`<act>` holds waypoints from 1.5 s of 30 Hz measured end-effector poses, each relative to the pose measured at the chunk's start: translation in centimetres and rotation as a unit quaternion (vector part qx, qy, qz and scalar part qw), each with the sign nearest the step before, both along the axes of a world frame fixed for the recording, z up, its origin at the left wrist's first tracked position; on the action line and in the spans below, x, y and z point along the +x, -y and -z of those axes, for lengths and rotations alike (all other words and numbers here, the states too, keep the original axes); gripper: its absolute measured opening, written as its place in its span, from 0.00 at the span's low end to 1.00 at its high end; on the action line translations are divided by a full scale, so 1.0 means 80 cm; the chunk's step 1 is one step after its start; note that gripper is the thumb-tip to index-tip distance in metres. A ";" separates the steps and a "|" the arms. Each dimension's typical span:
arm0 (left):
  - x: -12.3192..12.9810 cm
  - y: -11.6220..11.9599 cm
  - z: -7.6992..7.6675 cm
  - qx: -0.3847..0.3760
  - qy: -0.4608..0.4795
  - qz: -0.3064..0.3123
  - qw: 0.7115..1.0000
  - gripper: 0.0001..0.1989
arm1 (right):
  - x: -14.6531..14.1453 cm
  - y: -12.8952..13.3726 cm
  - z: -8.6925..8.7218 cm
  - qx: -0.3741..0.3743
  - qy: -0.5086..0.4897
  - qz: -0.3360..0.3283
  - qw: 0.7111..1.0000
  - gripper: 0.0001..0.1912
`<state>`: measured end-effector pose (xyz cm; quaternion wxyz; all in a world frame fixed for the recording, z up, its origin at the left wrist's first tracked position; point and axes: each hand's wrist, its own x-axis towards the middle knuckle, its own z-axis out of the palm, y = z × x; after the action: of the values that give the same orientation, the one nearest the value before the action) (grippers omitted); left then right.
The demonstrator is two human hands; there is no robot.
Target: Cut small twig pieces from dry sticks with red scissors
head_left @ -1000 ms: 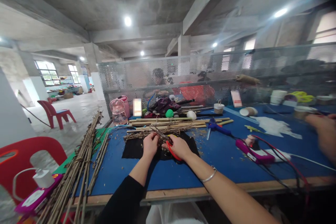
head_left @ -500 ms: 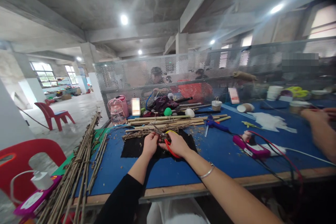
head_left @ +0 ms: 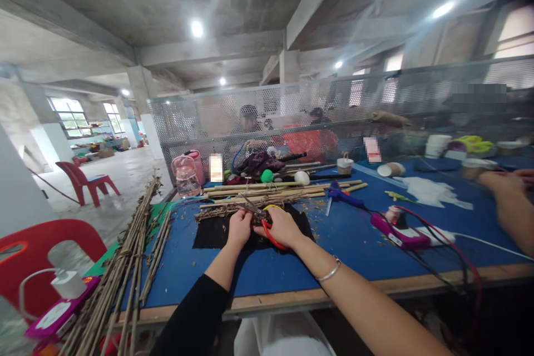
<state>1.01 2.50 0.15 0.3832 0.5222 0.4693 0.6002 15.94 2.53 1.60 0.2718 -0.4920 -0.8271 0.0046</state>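
My right hand (head_left: 287,228) is closed around the handles of a pair of scissors (head_left: 273,239), one handle red and the other yellow. The blades point up and left, close to the fingertips of my left hand (head_left: 239,229). Those left fingers are pinched together; what lies between them is hidden. Both hands are over a black cloth (head_left: 208,235) spread on the blue tabletop. Just beyond them, along the cloth's far edge, lies a bundle of dry twigs (head_left: 217,212).
Long sticks (head_left: 125,256) lean over the table's left end. A blue glue gun (head_left: 346,197) and a purple power strip (head_left: 386,229) with cords are on the right. A co-worker's hands (head_left: 509,194) are at far right. A perforated metal screen (head_left: 187,122) stands behind.
Hardly anything differs. My hands and the scissors stay in nearly the same place, with only a slight shift of the fingers and the view.
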 end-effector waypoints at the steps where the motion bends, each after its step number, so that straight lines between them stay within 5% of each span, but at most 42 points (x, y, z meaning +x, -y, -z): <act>1: 0.000 0.000 0.000 0.002 0.003 0.003 1.000 0.09 | 0.000 0.000 0.000 0.000 0.000 0.000 1.000 0.23; 11: 0.001 0.008 -0.010 0.003 -0.076 -0.033 0.997 0.12 | -0.001 0.000 -0.002 -0.020 0.005 0.008 1.000 0.23; 20: -0.003 0.002 -0.001 0.024 -0.143 -0.037 0.989 0.12 | 0.001 -0.001 0.002 -0.040 0.021 0.031 0.998 0.25; 38: -0.003 0.004 -0.005 -0.042 -0.044 -0.035 0.998 0.11 | -0.001 -0.002 -0.001 -0.089 0.029 0.078 0.993 0.26; 45: -0.002 0.003 -0.008 -0.044 -0.034 -0.041 0.998 0.09 | 0.002 0.001 -0.004 -0.082 0.019 0.041 0.996 0.26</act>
<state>0.82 2.23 0.79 0.3642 0.5056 0.5289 0.5762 16.10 2.41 1.89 0.2154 -0.5456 -0.8082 0.0519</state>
